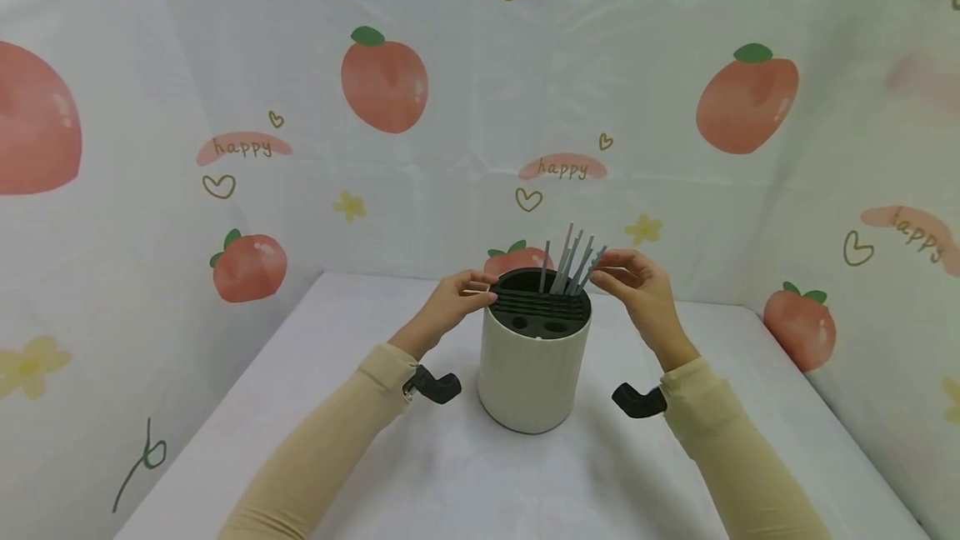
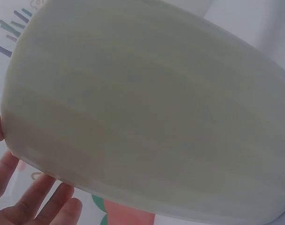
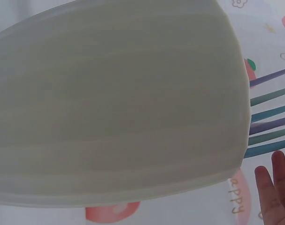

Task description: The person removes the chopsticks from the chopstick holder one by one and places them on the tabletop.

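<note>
A cream round utensil holder (image 1: 528, 382) with a dark slotted insert (image 1: 538, 305) stands upright on the table. Several pastel chopsticks (image 1: 566, 265) in purple, green and blue rise from its back opening, leaning right. My left hand (image 1: 459, 298) touches the holder's left rim, thumb in front and fingers behind; in the left wrist view its fingertips (image 2: 63, 187) lie along the holder's side. At the right, my right hand (image 1: 637, 282) pinches the upper part of the rightmost chopstick between thumb and index finger. Its other fingers (image 3: 269, 187) extend beside a blue chopstick (image 3: 269, 149) in the right wrist view.
The white table (image 1: 360, 315) carries the holder near its middle. Behind it hangs a pale backdrop (image 1: 465, 107) printed with peaches and flowers. A dark camera mount (image 1: 435, 386) sits at the left wrist, another mount (image 1: 639, 400) at the right.
</note>
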A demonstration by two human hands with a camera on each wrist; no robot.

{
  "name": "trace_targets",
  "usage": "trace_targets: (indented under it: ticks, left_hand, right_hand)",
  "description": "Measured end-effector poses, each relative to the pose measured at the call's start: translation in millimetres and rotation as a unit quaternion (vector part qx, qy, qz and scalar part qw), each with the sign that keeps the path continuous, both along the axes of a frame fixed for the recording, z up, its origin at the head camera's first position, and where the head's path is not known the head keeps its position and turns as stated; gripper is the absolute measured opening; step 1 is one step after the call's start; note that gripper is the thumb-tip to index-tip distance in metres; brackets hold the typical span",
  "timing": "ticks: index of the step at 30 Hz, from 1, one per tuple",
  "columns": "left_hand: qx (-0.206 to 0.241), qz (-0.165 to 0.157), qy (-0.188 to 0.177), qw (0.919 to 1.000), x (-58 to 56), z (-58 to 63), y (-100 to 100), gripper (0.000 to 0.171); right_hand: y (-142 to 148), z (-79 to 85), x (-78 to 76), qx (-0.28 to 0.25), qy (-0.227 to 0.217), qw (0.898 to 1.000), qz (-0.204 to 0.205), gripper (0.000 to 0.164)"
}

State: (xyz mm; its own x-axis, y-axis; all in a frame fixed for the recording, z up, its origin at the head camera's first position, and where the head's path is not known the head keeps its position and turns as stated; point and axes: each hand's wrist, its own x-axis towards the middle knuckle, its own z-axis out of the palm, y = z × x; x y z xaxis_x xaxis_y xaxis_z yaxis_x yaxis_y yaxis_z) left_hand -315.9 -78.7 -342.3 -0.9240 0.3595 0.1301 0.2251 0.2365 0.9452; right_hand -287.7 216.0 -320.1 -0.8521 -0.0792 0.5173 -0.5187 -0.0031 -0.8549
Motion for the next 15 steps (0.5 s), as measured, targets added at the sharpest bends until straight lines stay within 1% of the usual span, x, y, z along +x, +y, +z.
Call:
trace_targets:
  ticks: [2,7,11,15]
  left_hand:
    - [0.013,-0.004,-0.009,0.9999,-0.1,-1.0,-0.4,0.036]
    - [0.054,-0.007,-0.042,0.9976,-0.7,-1.7,0.5,0.037]
    - [0.068,0.001,-0.06,0.9959,0.2,0.0,2.6,0.036]
    - [0.069,0.005,-0.065,0.9955,-0.7,-0.3,4.1,0.035]
  right_hand:
    - [-1.0,0.2,-0.1,0.002,-0.001,1.0,-0.003,0.027]
    - [-2.9,0.5,-0.9,0.004,-0.004,1.0,-0.001,0.019]
    - [-3.9,0.3,-1.7,0.001,-0.007,1.0,0.006,0.02]
    - [-3.9,-0.5,-3.1,-0.003,-0.008,1.0,0.013,0.02]
